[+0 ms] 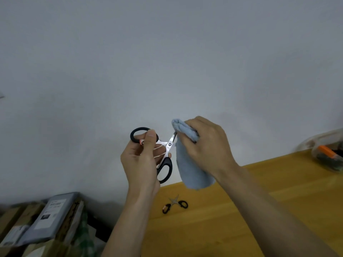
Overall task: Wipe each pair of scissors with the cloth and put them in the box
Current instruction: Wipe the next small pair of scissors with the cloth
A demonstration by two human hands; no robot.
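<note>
A single head-worn wide-angle camera supplies the only view. It faces forward and slightly down, toward a plain grey wall (167, 52) that fills the frame from 9 through 12 to 3 o'clock. The wooden table (259, 201) enters only from 4 to 6 o'clock. Both forearms rise from the bottom edge, placing the hands close to the lens, near frame centre. Straight edges bow toward the borders.

Both arms were raised in front of the wall: left hand (143, 160) pinched the scissors (159, 151), right hand (206, 145) gripped the cloth (191, 169) beside it.
</note>
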